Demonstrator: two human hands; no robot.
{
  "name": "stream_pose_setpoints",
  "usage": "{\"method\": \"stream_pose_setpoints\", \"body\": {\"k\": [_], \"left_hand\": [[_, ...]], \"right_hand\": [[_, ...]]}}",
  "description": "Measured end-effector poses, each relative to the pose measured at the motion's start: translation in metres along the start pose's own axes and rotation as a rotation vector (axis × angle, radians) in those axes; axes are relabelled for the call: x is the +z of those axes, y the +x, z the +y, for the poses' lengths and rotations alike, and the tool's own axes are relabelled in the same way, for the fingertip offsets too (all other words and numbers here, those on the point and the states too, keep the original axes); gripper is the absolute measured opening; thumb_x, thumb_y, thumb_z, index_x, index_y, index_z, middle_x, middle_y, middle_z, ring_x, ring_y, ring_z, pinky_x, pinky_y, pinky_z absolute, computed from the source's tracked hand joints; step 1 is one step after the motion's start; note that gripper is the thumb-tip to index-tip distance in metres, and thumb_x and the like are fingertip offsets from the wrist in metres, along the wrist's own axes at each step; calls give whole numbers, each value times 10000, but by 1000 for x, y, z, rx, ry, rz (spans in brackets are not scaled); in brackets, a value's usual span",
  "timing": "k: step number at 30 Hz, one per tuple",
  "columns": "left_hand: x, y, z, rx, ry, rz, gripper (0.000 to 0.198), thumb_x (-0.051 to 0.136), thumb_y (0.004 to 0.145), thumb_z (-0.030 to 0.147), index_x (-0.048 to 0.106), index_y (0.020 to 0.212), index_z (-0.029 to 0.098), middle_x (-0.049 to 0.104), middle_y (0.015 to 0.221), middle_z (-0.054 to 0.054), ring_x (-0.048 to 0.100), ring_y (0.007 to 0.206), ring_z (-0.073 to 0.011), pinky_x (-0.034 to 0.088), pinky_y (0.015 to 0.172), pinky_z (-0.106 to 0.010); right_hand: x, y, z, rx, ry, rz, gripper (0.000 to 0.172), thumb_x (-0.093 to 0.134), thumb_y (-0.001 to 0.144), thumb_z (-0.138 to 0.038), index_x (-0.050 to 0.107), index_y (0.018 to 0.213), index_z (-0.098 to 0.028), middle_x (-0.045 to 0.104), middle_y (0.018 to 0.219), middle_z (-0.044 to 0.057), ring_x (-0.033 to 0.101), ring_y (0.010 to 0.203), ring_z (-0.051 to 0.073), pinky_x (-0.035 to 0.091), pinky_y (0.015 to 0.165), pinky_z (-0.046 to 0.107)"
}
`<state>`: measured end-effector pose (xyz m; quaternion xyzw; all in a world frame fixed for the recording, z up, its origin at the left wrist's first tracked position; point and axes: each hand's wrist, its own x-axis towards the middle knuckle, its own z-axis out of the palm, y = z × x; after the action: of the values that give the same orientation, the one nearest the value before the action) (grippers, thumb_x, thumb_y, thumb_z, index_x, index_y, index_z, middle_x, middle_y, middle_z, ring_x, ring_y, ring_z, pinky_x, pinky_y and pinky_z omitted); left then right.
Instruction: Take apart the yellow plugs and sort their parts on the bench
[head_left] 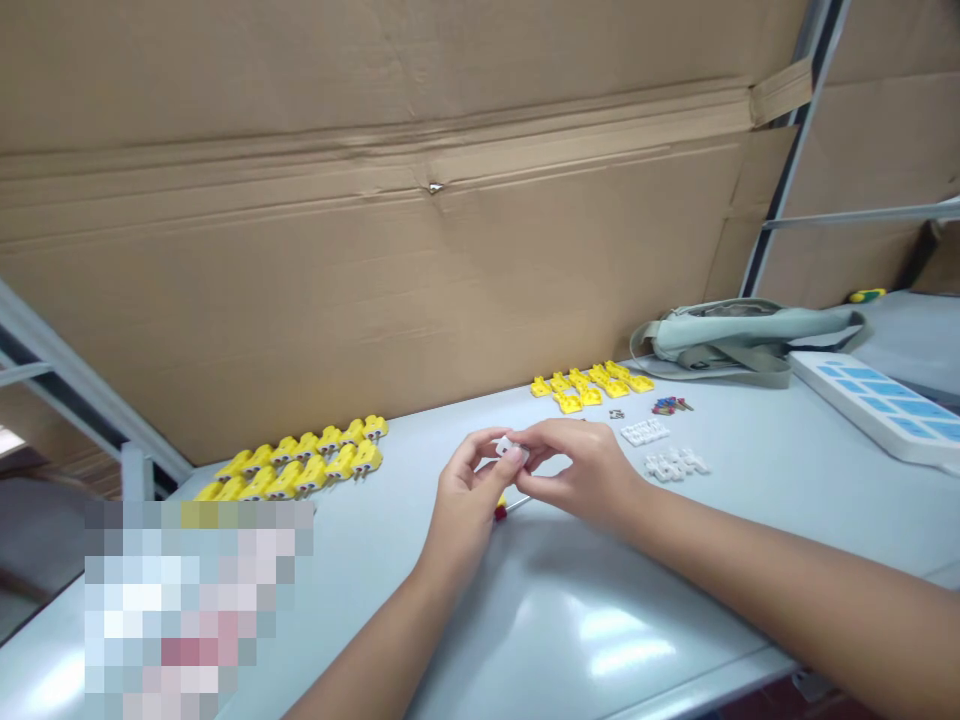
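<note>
Over the middle of the table, my left hand (474, 482) pinches a small white plastic part (507, 449) between thumb and fingers. From the other side my right hand (574, 465) has its fingertips closed on the same part; its finer detail is hidden by the fingers. Beneath my hands lies a screwdriver (517, 505) with a red and yellow handle, mostly covered. Beyond my right hand are two groups of white plastic parts (676, 464), a few small metal pieces (616, 413), coloured pieces with pins (670, 405) and several yellow plug shells (591, 396).
Rows of yellow plugs (300, 462) stand at the left of the table (420, 570). A grey-green bag (750, 335) and a white-and-blue panel (885, 405) lie at the right. Cardboard (390, 280) walls off the back. A blurred patch hides the lower left.
</note>
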<state>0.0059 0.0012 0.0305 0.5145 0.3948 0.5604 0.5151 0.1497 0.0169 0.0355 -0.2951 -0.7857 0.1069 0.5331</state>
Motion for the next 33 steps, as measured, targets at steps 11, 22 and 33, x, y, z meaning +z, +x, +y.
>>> {"method": "stream_pose_setpoints", "body": {"k": [11,22,33], "left_hand": [[-7,5,-1,-163,-126,0,327,772,617,325,711,895,165,720,848,-54,664,779,-187,480,808,-319],[2,-2,0,-277,-169,-55,310,765,642,273,710,912,129,714,826,-81,629,772,-157,490,706,-247],[-9,4,4,-237,163,-160,223,765,626,280,726,791,137,666,658,-19,570,606,-111,433,587,-209]], "right_hand": [[3,-3,2,111,106,-120,173,554,642,-100,630,786,-159,660,682,3,614,575,103,517,581,194],[2,-4,6,88,-213,-205,120,543,644,-184,423,652,-183,509,574,-25,434,503,86,322,475,195],[0,-6,11,-11,-238,-271,129,510,616,-170,389,653,-192,497,571,-30,444,520,93,314,494,193]]}}
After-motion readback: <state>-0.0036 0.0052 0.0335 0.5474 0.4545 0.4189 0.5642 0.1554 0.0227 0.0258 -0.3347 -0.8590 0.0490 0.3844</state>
